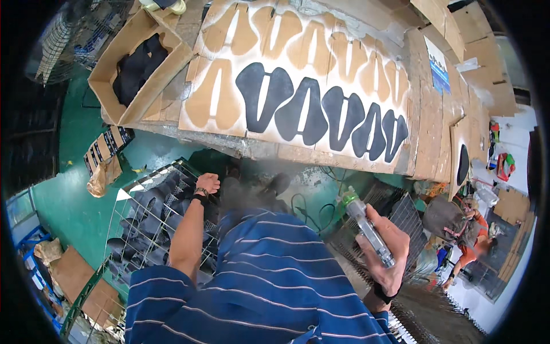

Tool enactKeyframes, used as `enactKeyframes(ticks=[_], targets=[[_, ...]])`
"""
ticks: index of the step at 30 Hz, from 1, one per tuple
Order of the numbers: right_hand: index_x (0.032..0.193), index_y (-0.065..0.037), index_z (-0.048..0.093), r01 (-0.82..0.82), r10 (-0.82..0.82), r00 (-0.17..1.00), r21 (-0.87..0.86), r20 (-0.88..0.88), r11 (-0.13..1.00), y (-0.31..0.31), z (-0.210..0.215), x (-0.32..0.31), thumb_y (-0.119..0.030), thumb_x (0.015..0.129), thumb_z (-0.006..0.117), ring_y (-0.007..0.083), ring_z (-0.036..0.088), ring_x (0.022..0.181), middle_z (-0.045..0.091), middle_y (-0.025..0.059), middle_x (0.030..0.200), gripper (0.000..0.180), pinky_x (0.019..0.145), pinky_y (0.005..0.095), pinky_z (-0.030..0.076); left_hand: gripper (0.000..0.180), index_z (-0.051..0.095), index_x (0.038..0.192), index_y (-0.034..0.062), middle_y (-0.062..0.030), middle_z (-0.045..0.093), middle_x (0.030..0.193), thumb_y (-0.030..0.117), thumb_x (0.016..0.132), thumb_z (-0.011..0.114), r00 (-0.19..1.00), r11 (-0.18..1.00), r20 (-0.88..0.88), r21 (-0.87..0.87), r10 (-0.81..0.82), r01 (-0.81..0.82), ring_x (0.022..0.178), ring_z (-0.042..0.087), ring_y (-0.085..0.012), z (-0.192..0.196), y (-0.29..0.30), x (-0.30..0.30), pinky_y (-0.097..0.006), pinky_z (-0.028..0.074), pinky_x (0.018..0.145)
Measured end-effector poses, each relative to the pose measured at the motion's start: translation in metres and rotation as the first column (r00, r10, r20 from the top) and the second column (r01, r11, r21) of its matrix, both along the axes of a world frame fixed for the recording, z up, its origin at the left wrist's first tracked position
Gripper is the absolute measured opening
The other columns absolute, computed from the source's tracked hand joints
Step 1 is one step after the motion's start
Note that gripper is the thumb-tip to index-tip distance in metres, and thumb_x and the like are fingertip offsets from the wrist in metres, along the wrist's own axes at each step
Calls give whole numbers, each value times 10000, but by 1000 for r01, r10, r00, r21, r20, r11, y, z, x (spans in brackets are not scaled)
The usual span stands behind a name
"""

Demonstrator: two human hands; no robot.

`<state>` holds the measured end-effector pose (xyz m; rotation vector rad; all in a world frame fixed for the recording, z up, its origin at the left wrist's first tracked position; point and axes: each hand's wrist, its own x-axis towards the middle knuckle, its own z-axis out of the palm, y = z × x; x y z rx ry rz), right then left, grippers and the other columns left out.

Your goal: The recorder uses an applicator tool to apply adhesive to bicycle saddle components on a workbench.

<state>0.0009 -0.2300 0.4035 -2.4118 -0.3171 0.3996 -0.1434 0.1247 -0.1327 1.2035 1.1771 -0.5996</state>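
- My right hand (pixel 385 252) is closed around a slim silver metal spray gun with a green cap (pixel 366 226); the fingers wrap the barrel; the capped end points up toward the long cardboard-covered workbench (pixel 424 132).
- My left hand (pixel 207 183) is closed into a fist just below the near edge of the workbench; it rests at the top of a white wire rack filled with black sole-shaped pieces (pixel 152 218); whether it grips one of them I cannot tell.
- On the workbench lies a row of flat black sole-shaped pieces with white centre slits (pixel 321 112); around them the cardboard shows pale outlines of the same shape.
- At the left end of the workbench sits an open brown cardboard box holding black material (pixel 137 66).
- To the right of the workbench, another person in an orange top (pixel 472 246) bends over.
- A faint grey haze hangs just below the workbench edge, between my hands.
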Motion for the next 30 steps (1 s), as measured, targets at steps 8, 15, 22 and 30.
enactKeyframes(ticks=[8,15,22,30], targets=[[1358,11,651,-220,221,975,38,-15,975,-56,-13,-7,85,580,645,405,662,754,683,217,923,781,702,406,538,234,675,1148,84,-83,729,867,245,978,675,1000,998,-6,-56,17,-17,607,665,-168,-6,-28,-37,-313,531,488],[1362,15,638,-182,185,981,58,-58,982,-93,-14,-10,70,626,673,423,646,788,663,228,933,738,734,411,527,190,568,941,182,-78,593,861,369,912,553,981,942,89,-306,172,-137,639,557,-256,-38,-42,-76,-380,402,491],[1328,37,646,-52,52,999,115,3,992,-100,-25,-15,99,737,735,409,684,824,686,250,963,601,757,389,538,155,707,1086,66,-95,758,885,133,979,618,841,793,244,528,-484,304,683,723,-173,-29,-27,-32,-318,594,571],[1297,73,656,69,-72,997,72,38,995,-64,-60,-16,19,834,699,187,647,779,714,187,913,469,733,330,516,216,712,1129,28,-40,736,910,202,1002,688,714,804,659,545,-235,-239,783,678,-104,99,43,103,-263,548,704]])
